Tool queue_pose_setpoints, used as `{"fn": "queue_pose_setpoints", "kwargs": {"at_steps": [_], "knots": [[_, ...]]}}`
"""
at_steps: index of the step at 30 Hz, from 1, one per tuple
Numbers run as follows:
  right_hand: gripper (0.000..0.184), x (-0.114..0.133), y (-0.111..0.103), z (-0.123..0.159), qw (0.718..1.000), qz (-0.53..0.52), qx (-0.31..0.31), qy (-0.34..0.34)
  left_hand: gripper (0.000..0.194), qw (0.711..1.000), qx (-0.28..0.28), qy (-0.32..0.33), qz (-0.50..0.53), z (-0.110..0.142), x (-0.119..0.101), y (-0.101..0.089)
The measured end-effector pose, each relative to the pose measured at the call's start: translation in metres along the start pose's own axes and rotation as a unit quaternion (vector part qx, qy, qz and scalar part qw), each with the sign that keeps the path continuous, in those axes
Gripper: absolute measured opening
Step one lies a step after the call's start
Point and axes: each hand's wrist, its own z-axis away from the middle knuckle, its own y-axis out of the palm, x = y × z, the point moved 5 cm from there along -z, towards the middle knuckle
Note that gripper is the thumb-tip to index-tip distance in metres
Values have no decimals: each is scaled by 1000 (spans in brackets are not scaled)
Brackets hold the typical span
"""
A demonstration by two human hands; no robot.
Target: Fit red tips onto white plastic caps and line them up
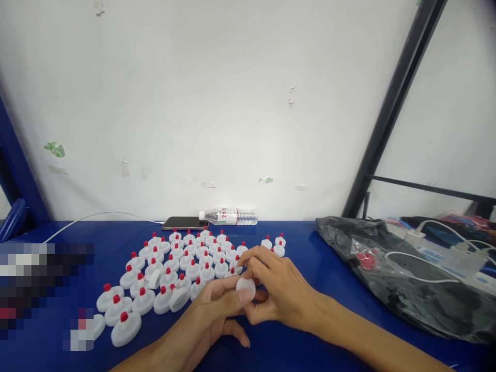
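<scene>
My left hand (211, 315) pinches a white plastic cap (245, 288) between thumb and fingers, just above the blue table (302, 248). My right hand (277, 287) is closed against the same cap from the right, its fingers curled around its far side. Directly behind and to the left of both hands stand several rows of white caps with red tips (186, 261), upright on the table. Two white caps without red tips (179, 298) lie tilted among the front rows.
A water bottle (229, 217) lies on its side by the wall, next to a phone (183, 222) with a white cable. A black plastic bag (403, 279) with red parts inside and white chargers lies at the right. A blurred patch covers the left.
</scene>
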Motion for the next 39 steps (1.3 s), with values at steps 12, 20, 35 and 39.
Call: {"fn": "queue_pose_setpoints", "kwargs": {"at_steps": [12,20,35,39], "knots": [[28,2,10,4,991,-102,52,69,49,988,-22,31,-149,-4,1,-9],[41,4,13,8,978,-141,105,113,48,986,8,53,-157,-1,1,-7],[19,2,-5,1,999,-37,-6,26,54,988,-93,46,-115,4,-9,-5],[23,6,-9,2,999,33,24,-11,50,983,-120,45,-135,2,-6,-12]]}}
